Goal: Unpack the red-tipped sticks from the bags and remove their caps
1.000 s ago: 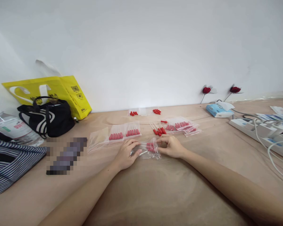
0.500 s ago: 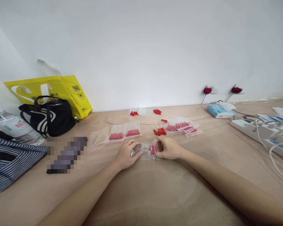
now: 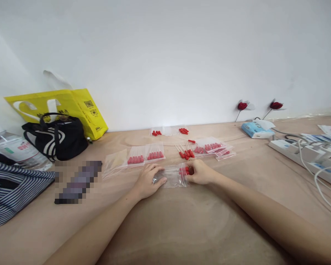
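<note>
A clear zip bag (image 3: 172, 180) lies flat on the table in front of me, its mouth towards the right. My left hand (image 3: 150, 180) grips the bag's left end between thumb and fingers. Several droppers (image 3: 184, 170) with red bulbs and thin pale stems lie with their stems in the bag and their bulbs at its mouth. My right hand (image 3: 199, 172) is closed at those bulbs, its fingertips partly hidden. Just beyond it is a loose pile of similar droppers (image 3: 186, 152). One more dropper (image 3: 191, 141) lies behind the pile.
Filled bags (image 3: 146, 154) lie left of the pile, with more filled bags (image 3: 213, 146) to its right. Further left lies a flat bag (image 3: 116, 162). A tissue pack (image 3: 255, 130) and a power strip (image 3: 306, 158) with cables are at right; a black bag (image 3: 56, 136) is at left.
The red bulbs have shifted right, from inside the bag to its mouth, and my right hand has moved slightly with them. My left hand has stayed on the bag.
</note>
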The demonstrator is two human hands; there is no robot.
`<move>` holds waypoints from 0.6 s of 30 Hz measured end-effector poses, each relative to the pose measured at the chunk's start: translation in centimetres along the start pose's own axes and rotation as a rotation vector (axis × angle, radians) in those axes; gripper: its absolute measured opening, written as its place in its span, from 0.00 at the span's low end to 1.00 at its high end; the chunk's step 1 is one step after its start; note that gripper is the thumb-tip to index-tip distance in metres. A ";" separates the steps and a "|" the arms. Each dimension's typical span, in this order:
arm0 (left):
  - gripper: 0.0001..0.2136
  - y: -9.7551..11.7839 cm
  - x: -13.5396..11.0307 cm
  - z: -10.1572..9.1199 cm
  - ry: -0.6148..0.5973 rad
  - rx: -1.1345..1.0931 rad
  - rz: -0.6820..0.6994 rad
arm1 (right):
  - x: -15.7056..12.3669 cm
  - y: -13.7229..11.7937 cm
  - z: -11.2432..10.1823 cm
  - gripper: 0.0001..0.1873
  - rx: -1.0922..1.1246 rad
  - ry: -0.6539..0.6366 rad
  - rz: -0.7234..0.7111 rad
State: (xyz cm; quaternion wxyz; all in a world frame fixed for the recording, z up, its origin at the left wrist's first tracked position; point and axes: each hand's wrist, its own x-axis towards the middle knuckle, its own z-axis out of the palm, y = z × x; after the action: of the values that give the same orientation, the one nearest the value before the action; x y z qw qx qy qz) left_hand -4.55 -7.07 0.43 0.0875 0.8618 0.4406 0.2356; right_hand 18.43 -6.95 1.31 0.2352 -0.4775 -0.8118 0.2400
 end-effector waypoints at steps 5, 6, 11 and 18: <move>0.13 -0.1 0.0 0.0 -0.012 0.005 -0.014 | -0.1 0.5 -0.1 0.10 0.043 0.016 -0.028; 0.13 -0.2 0.0 0.0 -0.014 0.001 -0.012 | -0.1 0.6 0.0 0.09 0.017 0.016 -0.049; 0.12 -0.4 -0.1 0.1 -0.007 -0.017 -0.008 | 0.1 1.2 -0.6 0.04 0.057 -0.086 -0.019; 0.12 -0.4 0.0 0.0 -0.015 -0.021 -0.014 | -0.4 2.3 -1.7 0.14 0.340 -0.149 0.049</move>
State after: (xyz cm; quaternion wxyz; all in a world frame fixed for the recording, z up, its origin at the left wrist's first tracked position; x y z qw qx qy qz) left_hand -4.79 -6.85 0.28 0.1015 0.8596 0.4433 0.2329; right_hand 21.15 -6.09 1.11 0.2458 -0.4316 -0.7629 0.4139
